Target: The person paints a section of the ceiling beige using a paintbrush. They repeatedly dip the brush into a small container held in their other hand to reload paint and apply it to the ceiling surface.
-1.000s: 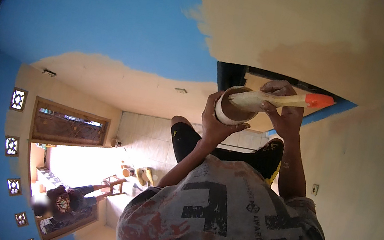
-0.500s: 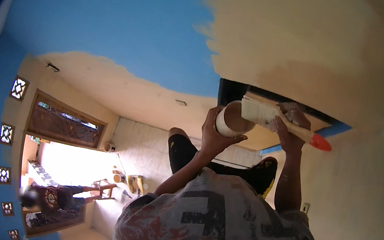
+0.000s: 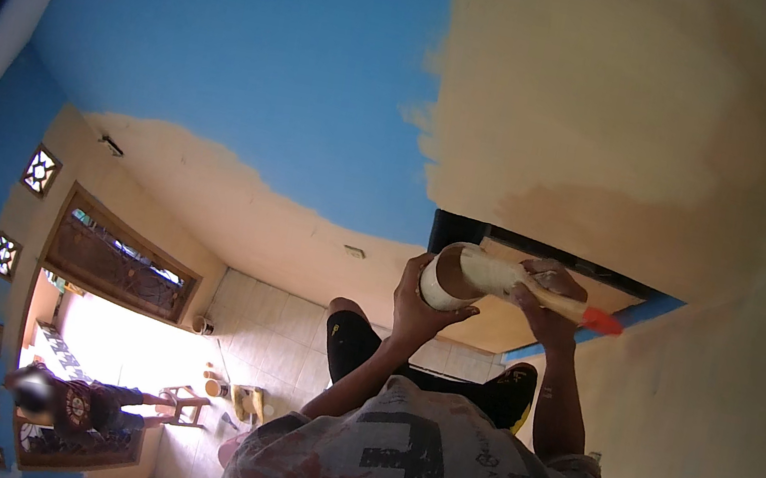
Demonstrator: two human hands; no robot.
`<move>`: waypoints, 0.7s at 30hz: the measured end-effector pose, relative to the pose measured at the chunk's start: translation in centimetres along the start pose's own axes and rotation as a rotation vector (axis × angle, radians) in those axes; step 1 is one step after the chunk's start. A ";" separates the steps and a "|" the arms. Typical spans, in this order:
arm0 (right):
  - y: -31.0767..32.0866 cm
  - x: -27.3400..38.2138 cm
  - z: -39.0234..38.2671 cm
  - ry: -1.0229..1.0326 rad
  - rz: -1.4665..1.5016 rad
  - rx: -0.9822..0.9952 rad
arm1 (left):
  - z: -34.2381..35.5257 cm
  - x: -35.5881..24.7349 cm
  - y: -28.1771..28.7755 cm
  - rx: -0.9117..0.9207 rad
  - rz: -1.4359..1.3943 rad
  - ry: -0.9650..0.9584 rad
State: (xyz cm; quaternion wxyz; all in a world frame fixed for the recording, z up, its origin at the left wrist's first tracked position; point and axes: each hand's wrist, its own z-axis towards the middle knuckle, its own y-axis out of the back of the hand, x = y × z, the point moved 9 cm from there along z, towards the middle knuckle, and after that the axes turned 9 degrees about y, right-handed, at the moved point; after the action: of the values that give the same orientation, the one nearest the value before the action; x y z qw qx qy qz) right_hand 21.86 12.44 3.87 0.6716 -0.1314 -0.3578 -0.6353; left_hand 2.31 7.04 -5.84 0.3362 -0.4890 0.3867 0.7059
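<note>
My left hand [image 3: 416, 310] is wrapped round a small paint-smeared, off-white pot [image 3: 435, 288], its mouth tipped toward the right. Gripped in my right hand [image 3: 552, 303] is a wide paintbrush [image 3: 495, 276] with a pale wooden handle and a red end. The brush's bristle end reaches into the mouth of the pot, so the bristle tips are partly hidden. Just beyond both hands is a dark-framed recess or ledge [image 3: 562, 259] at the wall. The wall [image 3: 329, 78] ahead is part blue, part beige, with a ragged border between the colours.
Far to the left, a person [image 3: 76, 406] stands by a bright doorway [image 3: 132, 344]. Near them are a wooden stool [image 3: 185, 405], a paint bucket [image 3: 216, 387] and several small items on the tiled floor [image 3: 271, 332]. A beige wall [image 3: 721, 397] rises on my right.
The brush has gone further into the pot's mouth, bringing my right hand closer to my left. The whole view has shifted, with the wall and hands lower in the picture.
</note>
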 end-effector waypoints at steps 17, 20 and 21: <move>0.4 1.5 0.8 -0.039 -0.046 0.005 | -0.6 -0.7 0.8 -0.036 -0.009 0.010; 1.6 0.8 0.0 0.093 0.009 -0.099 | -0.6 -0.8 0.7 -0.010 -0.005 0.031; 1.6 1.0 0.3 0.069 0.033 -0.115 | -0.7 -1.0 0.8 -0.020 0.008 0.016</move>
State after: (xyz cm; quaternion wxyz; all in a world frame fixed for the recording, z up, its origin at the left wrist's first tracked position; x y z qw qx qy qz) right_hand 23.25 12.16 5.18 0.6851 -0.1536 -0.2953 -0.6479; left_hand 2.20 5.95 -4.86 0.3256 -0.4965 0.3843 0.7069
